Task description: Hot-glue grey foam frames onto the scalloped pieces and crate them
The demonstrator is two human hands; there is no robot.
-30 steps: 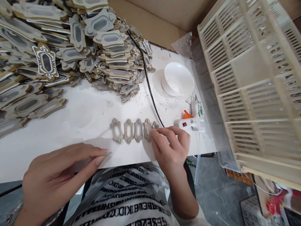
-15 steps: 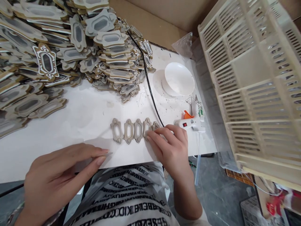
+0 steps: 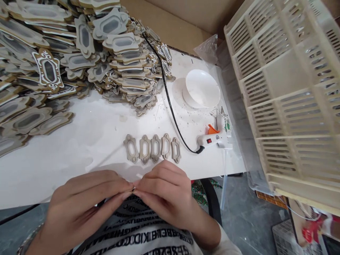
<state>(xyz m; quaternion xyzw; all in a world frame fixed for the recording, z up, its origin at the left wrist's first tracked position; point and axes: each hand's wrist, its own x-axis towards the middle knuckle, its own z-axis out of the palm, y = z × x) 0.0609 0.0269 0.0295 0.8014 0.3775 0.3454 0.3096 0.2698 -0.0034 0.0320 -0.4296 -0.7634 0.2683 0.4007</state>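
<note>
My left hand (image 3: 90, 202) and my right hand (image 3: 164, 193) meet tip to tip above the table's front edge. Both are closed in a pinch around something tiny, mostly hidden by the fingertips, that I cannot make out. Just beyond them several small grey-brown frame-shaped pieces (image 3: 145, 148), each with an elongated opening, lie side by side in a row on the white table (image 3: 98, 141). A white glue gun (image 3: 212, 140) with a red switch and an orange part lies to the right of the row.
A large heap of similar frame-shaped pieces (image 3: 127, 71) fills the back left. A white bowl (image 3: 202, 88) stands at the back right, near a black cable (image 3: 170, 102). A cream slatted plastic crate (image 3: 281, 78) rises along the right side.
My right hand has left the right end of the row and moved left and nearer to me, meeting my left hand. The row's rightmost piece now shows in full.
</note>
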